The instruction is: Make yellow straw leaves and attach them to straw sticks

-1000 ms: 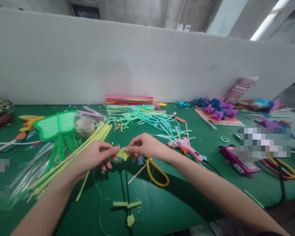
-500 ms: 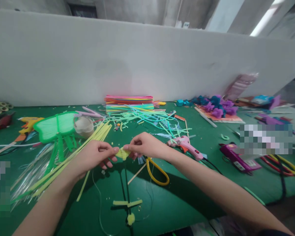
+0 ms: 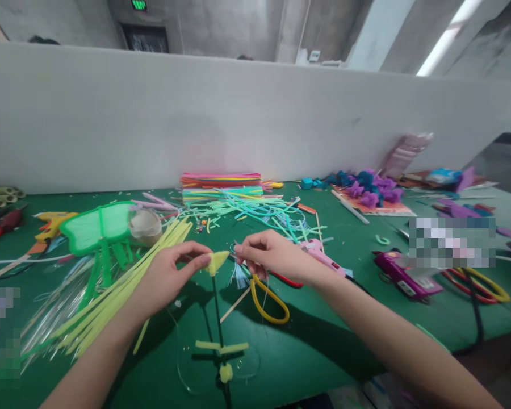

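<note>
My left hand (image 3: 176,272) pinches a fuzzy yellow triangular piece (image 3: 218,263) at its left side. The piece sits on top of a thin dark stick (image 3: 216,307). Lower on the stick are a yellow crosspiece (image 3: 234,347) and a small yellow knob (image 3: 226,372). Just right of the triangle, apart from it, my right hand (image 3: 259,253) has its fingertips pressed together; whatever lies between them is too small to make out. Under that hand are scissors with a yellow handle loop (image 3: 287,316) and a red one. A fine clear thread (image 3: 179,358) curves over the table.
Yellow pipe cleaners (image 3: 166,241) lie beside my left forearm, near a green winged shape (image 3: 100,227). Colored pipe cleaners (image 3: 221,184) are piled at the back. A pink glue gun (image 3: 323,255) lies behind my right forearm, and a purple device (image 3: 404,278) stands farther right.
My right hand has come off the yellow piece and moved slightly right. The piece now shows its pointed tip, still in my left fingers. The red scissor handle has come into view.
</note>
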`<state>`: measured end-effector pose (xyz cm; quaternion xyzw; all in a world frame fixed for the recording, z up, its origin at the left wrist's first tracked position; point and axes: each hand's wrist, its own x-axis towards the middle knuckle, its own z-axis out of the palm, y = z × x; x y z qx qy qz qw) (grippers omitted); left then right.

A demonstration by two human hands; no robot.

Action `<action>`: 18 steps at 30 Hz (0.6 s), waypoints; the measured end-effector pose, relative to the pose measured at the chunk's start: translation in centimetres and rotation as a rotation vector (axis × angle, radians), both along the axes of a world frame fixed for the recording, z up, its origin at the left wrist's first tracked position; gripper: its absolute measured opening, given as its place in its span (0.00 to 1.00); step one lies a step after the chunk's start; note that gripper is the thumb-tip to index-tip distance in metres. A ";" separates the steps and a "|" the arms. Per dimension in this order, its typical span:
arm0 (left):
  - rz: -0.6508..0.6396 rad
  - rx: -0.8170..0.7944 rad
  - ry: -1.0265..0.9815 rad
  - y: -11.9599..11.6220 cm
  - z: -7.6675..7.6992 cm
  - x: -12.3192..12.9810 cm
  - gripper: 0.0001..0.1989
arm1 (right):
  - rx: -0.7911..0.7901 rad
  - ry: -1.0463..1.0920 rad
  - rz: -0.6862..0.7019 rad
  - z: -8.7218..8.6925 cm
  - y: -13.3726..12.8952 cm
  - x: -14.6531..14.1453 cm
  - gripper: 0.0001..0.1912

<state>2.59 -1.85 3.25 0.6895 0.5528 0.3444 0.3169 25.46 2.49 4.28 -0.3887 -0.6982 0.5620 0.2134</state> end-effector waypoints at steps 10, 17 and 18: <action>-0.260 -0.138 -0.468 0.1 0.3 -0.3 0.10 | 0.059 0.349 0.095 6.4 -2.9 -1.2 0.11; -0.219 -0.200 -0.720 0.7 -2.1 -0.1 0.07 | 0.236 0.117 -0.131 -0.2 -2.3 -0.6 0.12; -0.222 -0.216 -0.738 0.7 -2.4 0.0 0.07 | 0.279 0.060 -0.143 -1.1 -2.4 -0.7 0.12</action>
